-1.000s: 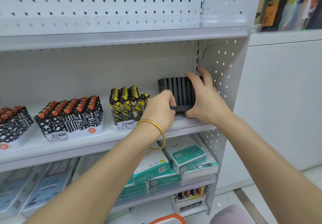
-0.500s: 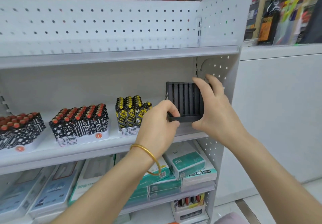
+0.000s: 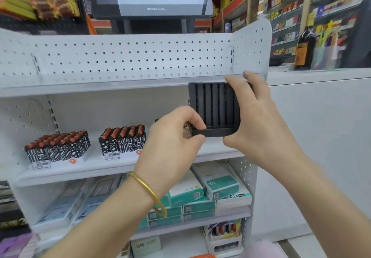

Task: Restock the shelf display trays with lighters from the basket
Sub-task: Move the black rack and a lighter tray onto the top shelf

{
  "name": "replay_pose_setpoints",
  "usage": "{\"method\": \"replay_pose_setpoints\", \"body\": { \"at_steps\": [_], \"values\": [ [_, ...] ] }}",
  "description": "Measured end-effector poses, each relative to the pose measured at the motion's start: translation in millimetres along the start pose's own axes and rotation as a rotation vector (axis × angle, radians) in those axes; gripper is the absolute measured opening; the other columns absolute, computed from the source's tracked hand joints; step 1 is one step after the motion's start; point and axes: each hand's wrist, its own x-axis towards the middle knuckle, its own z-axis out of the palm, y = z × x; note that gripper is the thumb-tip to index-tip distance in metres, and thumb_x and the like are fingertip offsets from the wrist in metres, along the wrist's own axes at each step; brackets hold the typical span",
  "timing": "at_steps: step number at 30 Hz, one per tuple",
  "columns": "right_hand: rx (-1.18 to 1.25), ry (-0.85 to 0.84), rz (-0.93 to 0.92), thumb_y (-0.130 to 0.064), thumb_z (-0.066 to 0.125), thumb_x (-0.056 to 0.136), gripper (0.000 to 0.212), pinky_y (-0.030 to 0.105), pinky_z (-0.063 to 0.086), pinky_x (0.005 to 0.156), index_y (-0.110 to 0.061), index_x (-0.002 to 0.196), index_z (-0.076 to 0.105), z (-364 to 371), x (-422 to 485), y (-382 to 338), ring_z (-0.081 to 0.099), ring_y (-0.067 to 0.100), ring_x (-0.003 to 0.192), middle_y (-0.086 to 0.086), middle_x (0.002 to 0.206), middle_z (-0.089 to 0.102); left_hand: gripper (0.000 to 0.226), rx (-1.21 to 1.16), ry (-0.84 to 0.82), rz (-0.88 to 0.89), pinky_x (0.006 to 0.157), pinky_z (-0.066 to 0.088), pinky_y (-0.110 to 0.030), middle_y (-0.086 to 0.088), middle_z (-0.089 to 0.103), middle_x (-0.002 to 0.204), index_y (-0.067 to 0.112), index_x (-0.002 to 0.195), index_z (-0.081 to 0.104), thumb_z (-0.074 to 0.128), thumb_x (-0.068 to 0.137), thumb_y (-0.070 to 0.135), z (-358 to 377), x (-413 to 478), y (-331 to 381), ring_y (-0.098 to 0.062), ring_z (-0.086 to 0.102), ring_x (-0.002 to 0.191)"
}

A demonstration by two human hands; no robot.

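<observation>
Both hands (image 3: 217, 135) have lifted black tray (image 3: 214, 107) off shelf (image 3: 120, 165), tilted upright

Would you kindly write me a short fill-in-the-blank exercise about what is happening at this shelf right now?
1. The left hand and right hand hold a slotted tray whose colour is ____.
2. The gold bangle is on the ____ wrist.
3. On the shelf, ____ displays of black-and-white lighters are visible.

Missing words: black; left; two.
</observation>
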Motion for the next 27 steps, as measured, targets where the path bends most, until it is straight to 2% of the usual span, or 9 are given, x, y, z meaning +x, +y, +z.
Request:
{"method": "replay_pose_setpoints", "body": {
  "at_steps": [4, 8, 11, 15, 20, 24, 27],
  "values": [
    [0.02, 0.05, -0.053, -0.007, 0.076, 0.062, 0.098, 0.046, 0.047, 0.09, -0.036, 0.137, 0.02, -21.2, 15.8, -20.2, 0.038, 0.034, 0.122, -0.006, 0.149, 0.009, 0.018, 0.016, 0.039, 0.058, 0.049, 0.043, -0.015, 0.007, 0.066, 0.086, 0.024, 0.077, 0.059, 0.068, 0.079, 0.008, -28.5, 6.1, 22.5, -0.01, 0.063, 0.063],
    [0.028, 0.098, -0.099, -0.006, 0.077, 0.062, 0.097, 0.049, 0.048, 0.09, -0.033, 0.137, 0.023, -32.7, 50.8, -34.3, 0.036, 0.034, 0.121, -0.002, 0.147, 0.014, 0.019, 0.05, 0.096, 0.092, 0.056, 0.043, -0.01, 0.015, 0.062, 0.09, 0.026, 0.073, 0.06, 0.068, 0.079, 0.01, -50.9, 31.1, 37.5, -0.003, 0.061, 0.076],
    [0.037, 0.106, -0.129, -0.008, 0.078, 0.062, 0.094, 0.05, 0.048, 0.09, -0.029, 0.137, 0.025, -32.1, 83.7, -36.3, 0.038, 0.034, 0.119, 0.001, 0.145, 0.017, 0.022, 0.075, 0.109, 0.096, 0.055, 0.042, -0.008, 0.01, 0.062, 0.092, 0.029, 0.071, 0.058, 0.07, 0.079, 0.011, -60.9, 59.3, 41.5, -0.007, 0.061, 0.087],
    [0.03, 0.105, -0.137, -0.011, 0.079, 0.061, 0.094, 0.047, 0.05, 0.089, -0.028, 0.136, 0.026, -18.9, 129.5, -24.7, 0.038, 0.033, 0.12, 0.003, 0.146, 0.017, 0.018, 0.08, 0.094, 0.075, 0.044, 0.037, -0.003, 0.006, 0.063, 0.088, 0.024, 0.075, 0.059, 0.07, 0.079, 0.011, -61.5, 101.6, 37.5, -0.006, 0.058, 0.073],
    [0.044, 0.098, -0.108, -0.011, 0.079, 0.061, 0.098, 0.05, 0.048, 0.092, -0.029, 0.139, 0.023, 5.3, 174.6, -2.0, 0.037, 0.035, 0.121, 0.002, 0.147, 0.014, 0.016, 0.016, 0.082, 0.027, 0.045, 0.04, -0.01, 0.0, 0.066, 0.085, 0.018, 0.077, 0.061, 0.07, 0.077, 0.005, -49.7, 154.8, 22.5, -0.013, 0.056, 0.065],
    [0.031, 0.082, -0.096, -0.009, 0.08, 0.06, 0.099, 0.048, 0.049, 0.09, -0.029, 0.139, 0.024, 22.0, 198.3, 12.7, 0.037, 0.036, 0.121, 0.004, 0.148, 0.014, 0.02, 0.012, 0.031, -0.011, 0.037, 0.033, -0.008, 0.002, 0.061, 0.078, 0.019, 0.073, 0.059, 0.073, 0.076, 0.004, -41.3, 185.9, 11.6, -0.007, 0.047, 0.053],
    [0.014, 0.034, -0.082, -0.01, 0.079, 0.06, 0.099, 0.049, 0.048, 0.092, -0.028, 0.14, 0.024, 29.5, 209.7, 21.5, 0.04, 0.037, 0.12, 0.004, 0.147, 0.015, 0.018, 0.024, -0.001, -0.048, 0.045, 0.035, -0.013, -0.001, 0.064, 0.081, 0.017, 0.073, 0.061, 0.076, 0.074, 0.006, -36.5, 202.9, 4.0, -0.009, 0.053, 0.061]
  ]
}}
